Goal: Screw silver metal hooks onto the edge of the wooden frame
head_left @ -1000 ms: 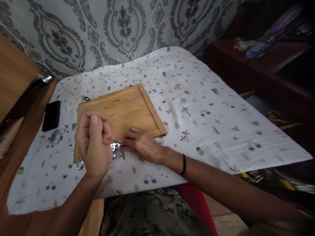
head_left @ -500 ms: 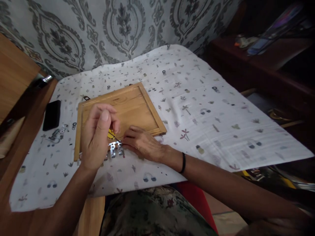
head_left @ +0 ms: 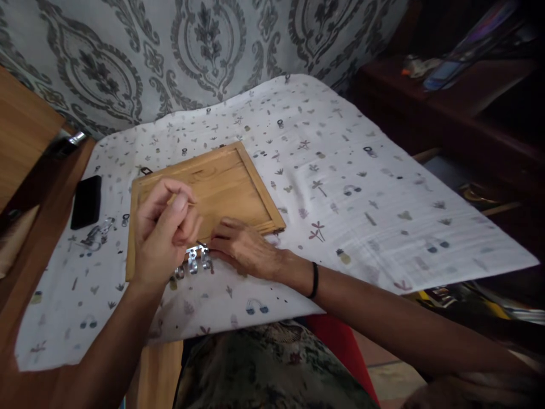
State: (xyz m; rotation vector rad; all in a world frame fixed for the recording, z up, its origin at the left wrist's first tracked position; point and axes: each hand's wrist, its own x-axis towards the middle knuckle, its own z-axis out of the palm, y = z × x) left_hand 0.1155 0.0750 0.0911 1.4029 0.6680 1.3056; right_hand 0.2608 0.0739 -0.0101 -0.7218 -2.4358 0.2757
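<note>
A wooden framed board (head_left: 213, 176) lies on the cloth-covered table. Along its near edge runs a shiny metal hook strip (head_left: 193, 260), its curved hooks hanging toward me. My left hand (head_left: 164, 236) is closed over the board around a screwdriver, whose handle is hidden in the fingers; a dark bit of its shaft (head_left: 201, 244) shows by the strip. My right hand (head_left: 242, 244) rests at the board's near edge, its bent fingertips pressed together on the strip's right end. The fingers cover that end of the strip.
A black phone (head_left: 86, 201) lies at the left on the patterned white cloth (head_left: 340, 216). Beside it is a clear packet with small metal parts (head_left: 99, 233). A patterned curtain (head_left: 208, 51) hangs behind; dark red furniture (head_left: 426, 113) stands at the right.
My left hand's fingers have curled closed around the yellow screwdriver handle, which showed before. My right hand stays at the strip. The whole view has shifted slightly.
</note>
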